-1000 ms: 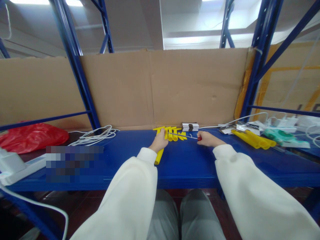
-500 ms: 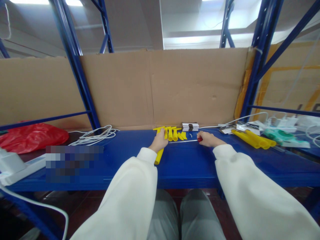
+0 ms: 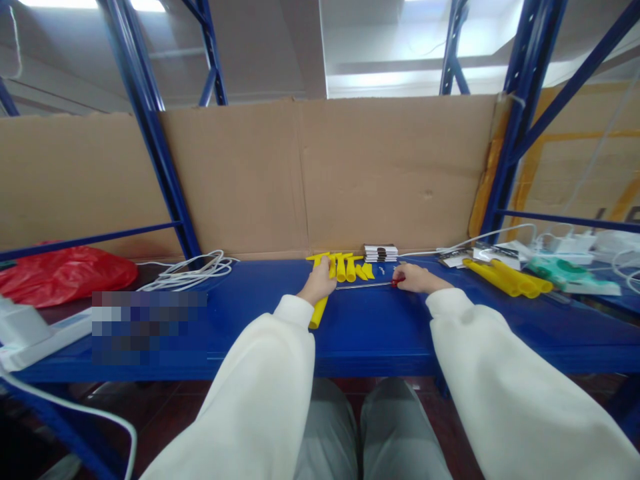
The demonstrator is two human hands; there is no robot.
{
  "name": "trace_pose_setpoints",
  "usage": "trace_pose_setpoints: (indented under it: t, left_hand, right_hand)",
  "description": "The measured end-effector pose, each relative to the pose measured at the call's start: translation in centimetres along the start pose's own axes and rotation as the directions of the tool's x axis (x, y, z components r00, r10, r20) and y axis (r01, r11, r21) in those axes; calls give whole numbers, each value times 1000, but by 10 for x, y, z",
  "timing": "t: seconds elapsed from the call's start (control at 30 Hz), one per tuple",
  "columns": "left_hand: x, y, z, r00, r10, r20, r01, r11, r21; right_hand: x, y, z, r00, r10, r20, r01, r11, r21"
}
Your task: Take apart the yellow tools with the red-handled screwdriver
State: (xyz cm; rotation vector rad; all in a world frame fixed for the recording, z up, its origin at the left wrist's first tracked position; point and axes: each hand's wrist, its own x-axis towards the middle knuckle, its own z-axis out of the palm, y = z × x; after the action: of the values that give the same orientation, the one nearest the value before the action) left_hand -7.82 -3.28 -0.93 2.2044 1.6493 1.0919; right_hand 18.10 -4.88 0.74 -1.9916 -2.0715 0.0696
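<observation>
My left hand (image 3: 318, 281) is closed around a yellow tube-shaped piece (image 3: 318, 315) whose round end points toward me; a flat yellow part sticks out at its far end. In my closed right hand (image 3: 411, 278) is a screwdriver (image 3: 367, 286) with a red handle. Its long thin shaft reaches left, the tip lying by the left hand and the yellow piece. Between the hands, farther back, stand several more yellow tube pieces (image 3: 346, 269), with small flat yellow parts (image 3: 365, 272) beside them. Tiny silvery bits (image 3: 382, 271) lie near the right hand.
A stack of small boxes or booklets (image 3: 381, 253) sits against the cardboard wall (image 3: 300, 180). To the right lie yellow tubes (image 3: 507, 278) and a green-and-white packet (image 3: 573, 275). A coiled white cable (image 3: 200, 272), a red bag (image 3: 70, 272) and a power strip (image 3: 60, 335) are left.
My right hand has shifted slightly to the left and turned its grip on the screwdriver handle. The left hand and the yellow piece stay where they were.
</observation>
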Motion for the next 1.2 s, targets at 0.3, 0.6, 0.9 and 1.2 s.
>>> trace_pose_setpoints:
  t: [0.3,0.6,0.9,1.2]
  left_hand:
    - [-1,1,-1,1000,-4,7,4,1000,-29]
    - [-8,11,-5,1000,7,-12,-8,995,-100]
    - [-6,12,-6,1000,14,19,-14,999,-29]
    - [-2,8,-3,999,41,23,-41,999,2]
  right_hand:
    - [7,5,8,997,-71,-15,72,996,55]
    - [14,-19,11,916,-297,-270,302,953,-24]
    - [39,-94,23,772,-498,-394,564,823,65]
    - [42,-101,38,771,-462,-439,570,808,151]
